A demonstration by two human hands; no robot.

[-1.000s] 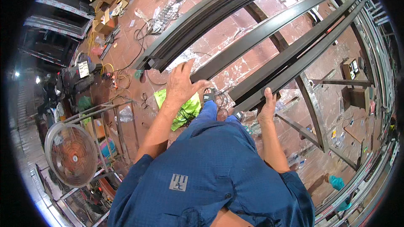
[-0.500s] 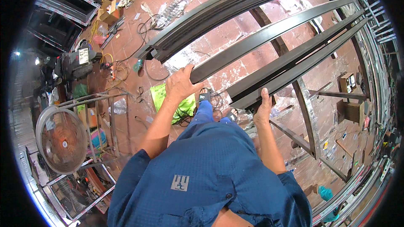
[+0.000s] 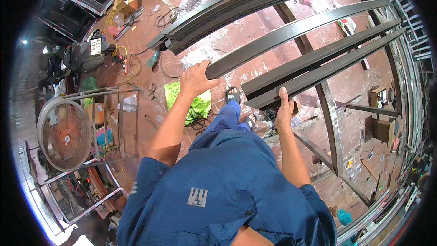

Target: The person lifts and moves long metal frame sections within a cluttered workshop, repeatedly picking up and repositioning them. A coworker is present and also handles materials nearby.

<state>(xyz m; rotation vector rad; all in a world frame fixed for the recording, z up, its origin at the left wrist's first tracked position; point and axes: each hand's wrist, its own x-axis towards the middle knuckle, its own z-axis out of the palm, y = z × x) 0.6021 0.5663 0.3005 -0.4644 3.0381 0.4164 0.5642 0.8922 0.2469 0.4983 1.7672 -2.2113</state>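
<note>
Several long dark grey metal profiles lie side by side on a stand, running to the upper right. At the near end of the middle profile (image 3: 273,40), my left hand (image 3: 195,82) is closed, with the thumb on its near side and the fingers at its far side. My right hand (image 3: 284,110) grips the nearest profile (image 3: 327,75); its thumb lies on the profile and its fingers are hidden beneath. Just beyond that one lies another dark profile (image 3: 291,72). A thicker, ribbed bundle of profiles (image 3: 255,7) rests farther away.
Dark metal legs (image 3: 328,127) support the profiles. A round fan (image 3: 65,134) and a metal frame stand left. Bright green plastic (image 3: 189,105) and cables lie near my feet. Cardboard boxes (image 3: 125,5) sit at the upper left; long bars (image 3: 395,70) line the right.
My left foot has shifted forward and right. The view has tilted a little, so most things appear higher. Both hands keep hold of the same profiles.
</note>
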